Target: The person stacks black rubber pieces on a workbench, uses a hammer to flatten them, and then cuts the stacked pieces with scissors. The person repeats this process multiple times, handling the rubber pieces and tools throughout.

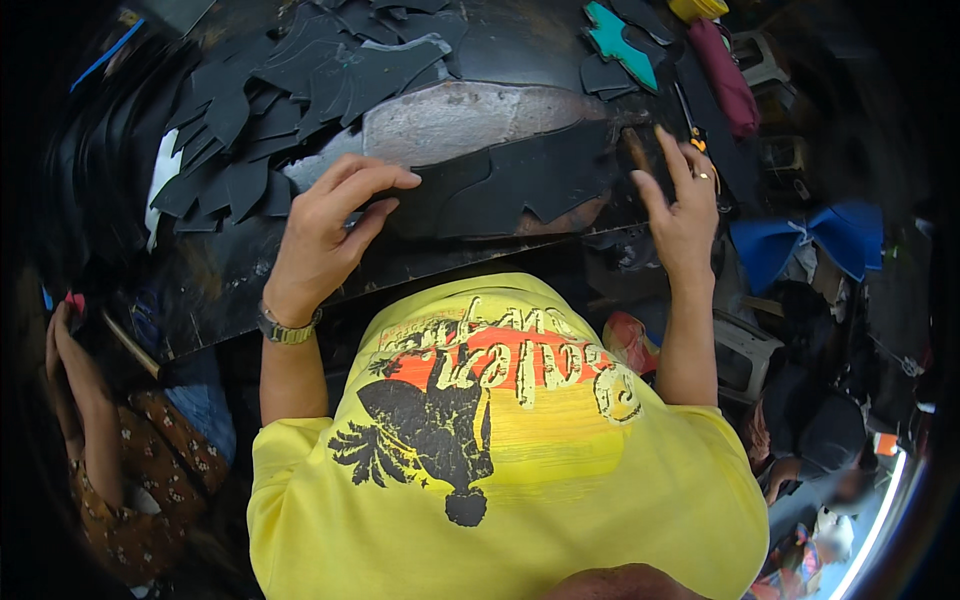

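Note:
My left hand (325, 225) hovers over the near left part of the dark work table (235, 275), thumb and forefinger apart with nothing visible between them. A thin black sheet piece (530, 175) with a notched near edge lies flat between my hands. My right hand (685, 215) is at the table's right side, its thumb and fingers spread and holding nothing. Behind the black sheet is a long, worn grey patch (460, 118) of the table surface. A slim tool with orange on it (697, 138) lies just beyond my right fingers.
Overlapping black cut pieces (270, 120) are heaped at the back left. A teal cut piece (620, 45) and a maroon roll (724, 80) lie at the back right. Blue sheet material (815, 240) hangs at the right. Another person's arm (90, 400) shows at the lower left.

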Tool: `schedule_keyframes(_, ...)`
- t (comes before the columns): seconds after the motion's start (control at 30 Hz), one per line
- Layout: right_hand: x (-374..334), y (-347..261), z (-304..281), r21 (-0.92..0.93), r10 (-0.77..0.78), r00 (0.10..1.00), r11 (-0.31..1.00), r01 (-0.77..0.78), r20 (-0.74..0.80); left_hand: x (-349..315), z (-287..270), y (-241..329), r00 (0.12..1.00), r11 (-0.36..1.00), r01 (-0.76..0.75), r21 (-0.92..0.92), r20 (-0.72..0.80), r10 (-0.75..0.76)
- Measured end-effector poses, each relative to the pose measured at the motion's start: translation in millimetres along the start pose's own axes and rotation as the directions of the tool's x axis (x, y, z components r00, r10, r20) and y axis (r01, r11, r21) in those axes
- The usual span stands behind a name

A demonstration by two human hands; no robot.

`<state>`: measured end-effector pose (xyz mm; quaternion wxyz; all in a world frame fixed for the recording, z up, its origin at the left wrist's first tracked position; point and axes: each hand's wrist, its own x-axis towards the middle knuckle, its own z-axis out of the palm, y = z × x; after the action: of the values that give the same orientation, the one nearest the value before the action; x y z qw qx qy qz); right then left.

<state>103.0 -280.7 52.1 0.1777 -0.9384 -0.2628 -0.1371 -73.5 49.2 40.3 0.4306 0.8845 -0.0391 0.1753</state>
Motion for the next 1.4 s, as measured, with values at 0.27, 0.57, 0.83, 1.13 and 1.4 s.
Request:
schedule_keyframes(0.27, 30, -41, 8, 0.604, -0.492, 0.859, 0.729, 0.321, 0.138, 20, -19, 18, 0.926, 0.911, -0.365, -0.191, -0.175, 0.334)
schedule_keyframes(0.57, -1, -65, 17, 0.942, -0.031, 0.974, 0.264, -0.209, 0.225, 11, 84, 18, 0.945, 0.225, 0.277, -0.934, 0.223, -0.24)
schedule_keyframes(0.83, 9, 90, -4, -0.301, 0.29, 0.956, 0.909, -0.289, -0.041, 20, 99, 10, 0.864, 0.244, 0.387, -0.889, 0.257, -0.434)
schedule_keyframes(1.13, 21, 167, 15, -0.345, 0.494, 0.849, 0.843, -0.414, 0.187, 28, 95, 15, 0.871, 0.206, 0.407, -0.89, 0.31, -0.381)
schedule_keyframes(1.4, -20, 114, -39, 0.72, 0.317, 0.745, 0.216, -0.659, 0.586, 29, 71, 2, 0.879, 0.124, 0.308, -0.943, 0.232, -0.417)
